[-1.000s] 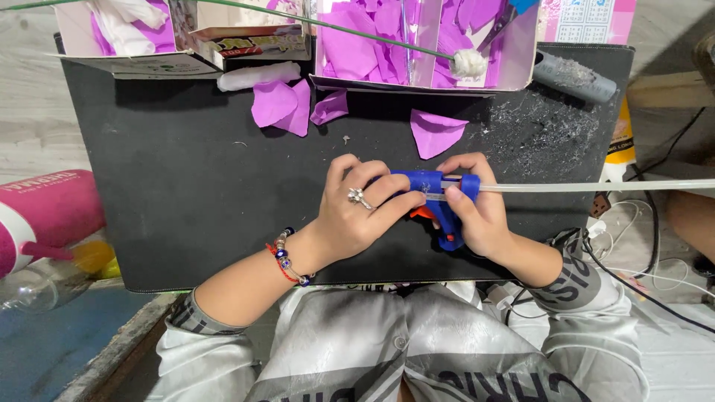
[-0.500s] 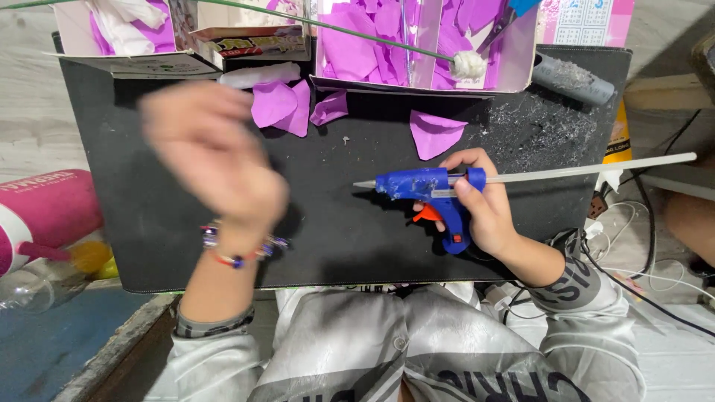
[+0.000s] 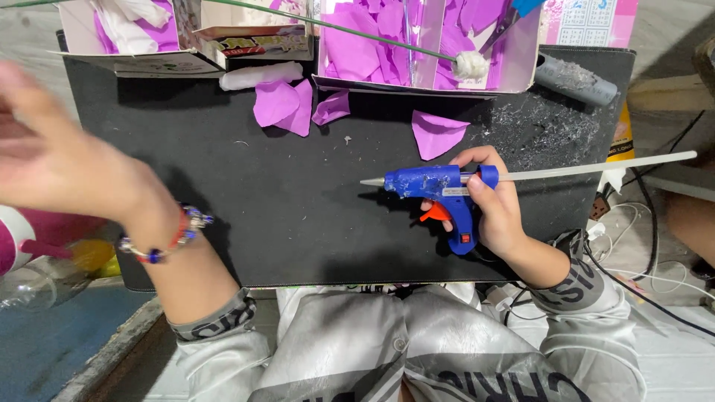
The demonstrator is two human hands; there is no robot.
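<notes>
A glue gun held ready over the black board

The blue glue gun (image 3: 447,190) is gripped in the right hand (image 3: 497,212), nozzle pointed left, a clear glue stick (image 3: 596,167) trailing to the right. The left hand (image 3: 67,167) is raised at the far left, blurred; whether its grip is open or closed cannot be told. Purple paper petals (image 3: 436,134) lie just beyond on the board (image 3: 298,216). Judged: a petal must be fetched before glue is applied.

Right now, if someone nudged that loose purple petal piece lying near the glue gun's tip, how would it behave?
The purple petal piece looks thin and papery, so probably very light and floppy. Lying flat on the black board, it would likely slide or flutter, not roll. It probably creases easily.
</notes>
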